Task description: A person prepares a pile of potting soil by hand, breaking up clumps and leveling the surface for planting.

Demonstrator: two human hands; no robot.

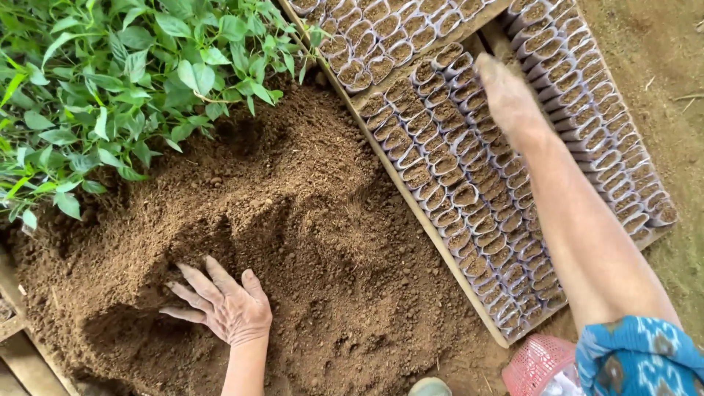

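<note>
Head view looks straight down on a broad mound of brown potting soil (293, 242) that fills the middle and left of the scene. Leafy green seedlings (110, 81) crowd the far left, just beside the mound's far edge. To the right, a long wooden frame (411, 204) runs from far to near, packed with rows of small soil-filled nursery bags (455, 169); a second block of bags (601, 110) lies beyond it on the right, with bare ground past that.

Left hand (224, 304) lies flat on the near slope of the mound, fingers spread and pressed into the loose soil — it grasps nothing. Right hand (506, 92) reaches out over the far rows of bags, palm down and dusted with soil; whether it holds a pinch of soil I cannot tell. A blue patterned sleeve (638, 356) and a pink mesh basket (539, 365) sit at the near right.

Risk, as I judge it: soil dropped from the right hand could scatter between the bags, and a leaning forearm could tip or crush the thin bags beneath it.
</note>
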